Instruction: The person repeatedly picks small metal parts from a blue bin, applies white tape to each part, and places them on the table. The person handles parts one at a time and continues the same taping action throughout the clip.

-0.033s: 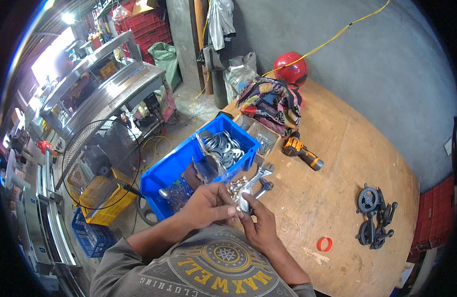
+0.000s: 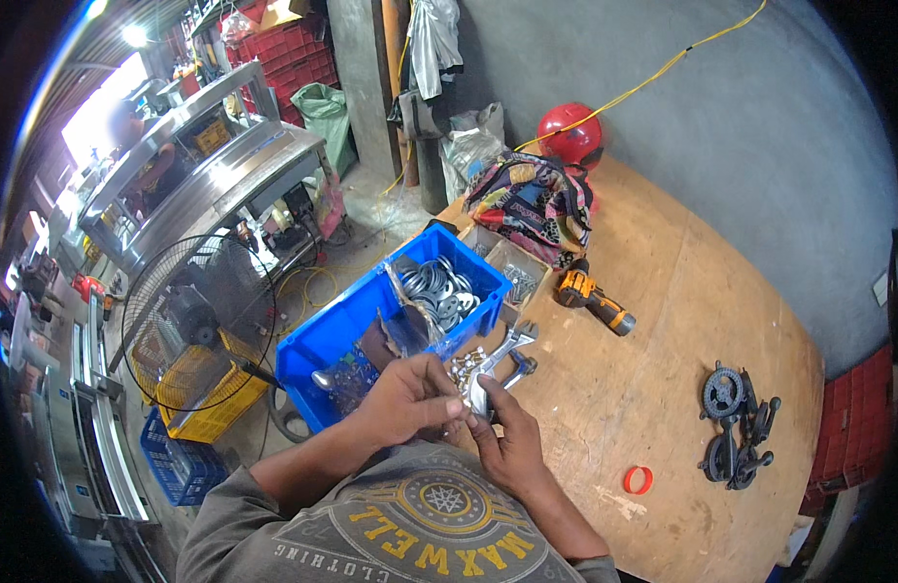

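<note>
My left hand (image 2: 415, 398) is closed, its thumb and fingertips pinched together in front of my shirt. My right hand (image 2: 508, 439) meets it there, also closed, thumb and fingertips touching near the left fingertips. Whatever small piece they pinch is too small and hidden to name. Just beyond the fingers lie an adjustable wrench (image 2: 510, 348) and several small brass-coloured and white fittings (image 2: 465, 366). A second dark-ended tool (image 2: 520, 367) lies beside the wrench. Close by on the left is a blue bin (image 2: 318, 325) holding many metal rings (image 2: 439, 291) and bagged parts.
On the wooden table (image 2: 663, 311) are a cordless drill (image 2: 595, 299), a box of screws (image 2: 519, 267), a patterned backpack (image 2: 536, 199), an orange-red ring (image 2: 638, 479) and black handwheels (image 2: 726, 391). A red helmet (image 2: 569, 134) sits at the back. A fan (image 2: 198, 321) stands left.
My fingertips have shifted slightly against each other, and a small white spot between them no longer shows. Nothing else has visibly moved.
</note>
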A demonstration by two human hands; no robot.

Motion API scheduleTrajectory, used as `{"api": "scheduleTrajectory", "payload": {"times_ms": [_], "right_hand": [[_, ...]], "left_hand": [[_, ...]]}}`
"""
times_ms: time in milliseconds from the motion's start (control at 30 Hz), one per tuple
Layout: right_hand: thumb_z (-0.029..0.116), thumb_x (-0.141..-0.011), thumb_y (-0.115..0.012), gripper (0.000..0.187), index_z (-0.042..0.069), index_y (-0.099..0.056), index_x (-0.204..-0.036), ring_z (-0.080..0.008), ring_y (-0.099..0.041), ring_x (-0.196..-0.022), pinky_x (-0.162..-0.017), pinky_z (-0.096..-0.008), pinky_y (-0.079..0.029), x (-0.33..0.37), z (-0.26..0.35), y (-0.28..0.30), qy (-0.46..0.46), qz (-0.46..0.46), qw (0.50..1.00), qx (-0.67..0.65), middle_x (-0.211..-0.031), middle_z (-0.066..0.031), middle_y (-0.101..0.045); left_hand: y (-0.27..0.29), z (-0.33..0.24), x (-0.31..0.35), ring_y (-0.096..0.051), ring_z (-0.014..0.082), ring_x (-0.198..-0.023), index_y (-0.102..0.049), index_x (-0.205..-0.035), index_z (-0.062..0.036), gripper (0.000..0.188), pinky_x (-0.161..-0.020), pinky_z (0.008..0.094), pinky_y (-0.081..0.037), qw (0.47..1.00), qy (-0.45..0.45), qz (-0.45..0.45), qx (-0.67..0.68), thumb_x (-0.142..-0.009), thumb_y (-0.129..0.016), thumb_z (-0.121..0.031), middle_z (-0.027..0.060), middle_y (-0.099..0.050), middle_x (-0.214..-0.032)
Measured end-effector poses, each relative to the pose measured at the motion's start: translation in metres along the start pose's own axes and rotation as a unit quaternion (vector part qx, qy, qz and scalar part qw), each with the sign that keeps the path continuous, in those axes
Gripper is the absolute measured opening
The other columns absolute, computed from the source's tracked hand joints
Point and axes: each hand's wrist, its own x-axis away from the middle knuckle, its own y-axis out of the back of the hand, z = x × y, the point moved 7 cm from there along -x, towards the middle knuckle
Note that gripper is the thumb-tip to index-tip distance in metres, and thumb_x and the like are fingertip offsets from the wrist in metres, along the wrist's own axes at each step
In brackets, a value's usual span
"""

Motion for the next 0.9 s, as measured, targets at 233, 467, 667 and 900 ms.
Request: {"api": "scheduleTrajectory", "payload": {"times_ms": [233,467,667,900], "right_hand": [[0.019,-0.095,-0.06,0.066,0.005,-0.029,-0.151,-0.0435,-0.065,-0.103,-0.087,-0.0451,-0.052,0.0,-0.007,-0.005,-0.101,0.086,0.99,0.056,-0.119,-0.0293,-0.062],[0.021,-0.096,-0.06,0.068,0.006,-0.025,-0.153,-0.0419,-0.067,-0.103,-0.088,-0.0433,-0.051,-0.005,-0.003,-0.006,-0.07,0.092,0.993,0.033,-0.106,-0.0279,-0.067],[0.02,-0.096,-0.057,0.065,0.004,-0.027,-0.152,-0.0494,-0.061,-0.108,-0.092,-0.0492,-0.049,-0.006,-0.007,-0.007,-0.116,0.092,0.989,0.005,-0.122,-0.0328,-0.06],[0.023,-0.097,-0.06,0.064,0.005,-0.031,-0.151,-0.042,-0.065,-0.1,-0.088,-0.0467,-0.049,-0.007,-0.004,-0.01,-0.074,0.095,0.985,0.125,-0.104,-0.0262,-0.067]], "left_hand": [[0.025,0.014,-0.012,-0.067,0.0133,-0.073,-0.051,-0.092,-0.0012,0.022,-0.063,0.0259,-0.055,0.983,-0.05,-0.124,-0.127,-0.089,-0.073,-0.005,0.0118,-0.069,-0.082],[0.038,0.018,-0.021,-0.064,0.0099,-0.075,-0.053,-0.095,-0.0004,0.019,-0.064,0.0249,-0.052,0.979,-0.063,-0.131,-0.145,-0.091,-0.071,-0.006,0.0093,-0.068,-0.085],[0.043,0.027,-0.025,-0.064,0.0133,-0.072,-0.055,-0.094,-0.0063,0.013,-0.062,0.0264,-0.051,0.99,-0.022,-0.123,0.071,-0.094,-0.066,-0.012,0.007,-0.067,-0.083],[0.044,0.047,-0.026,-0.062,0.0154,-0.066,-0.057,-0.088,-0.0103,0.009,-0.06,0.0289,-0.052,0.96,0.073,-0.16,0.217,-0.093,-0.063,-0.011,0.0046,-0.066,-0.079]]}}
